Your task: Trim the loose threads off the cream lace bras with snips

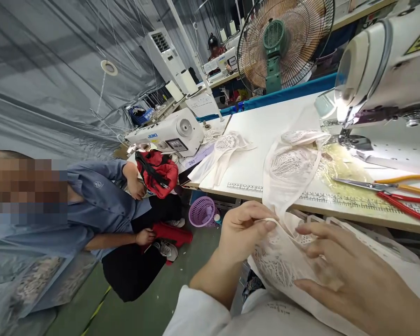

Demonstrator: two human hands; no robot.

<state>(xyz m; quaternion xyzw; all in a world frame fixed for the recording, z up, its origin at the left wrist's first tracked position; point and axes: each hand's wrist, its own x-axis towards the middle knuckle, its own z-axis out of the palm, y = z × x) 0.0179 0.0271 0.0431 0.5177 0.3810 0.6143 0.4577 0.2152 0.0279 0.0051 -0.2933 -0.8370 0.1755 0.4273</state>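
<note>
My left hand pinches the edge of a pale pink lace garment piece, thumb against fingers. My right hand lies over the same lace piece with fingers curled around it from the right. A strip of the fabric runs up from my hands to another lace piece lying on the white sewing table. The sewing machine stands at the upper right, its needle area lit.
Scissors with orange and red handles lie on the table near the machine. Another lace piece lies at the table's left end. A person in a blue shirt crouches on the floor at left, near a red bag and a purple basket. A fan stands behind.
</note>
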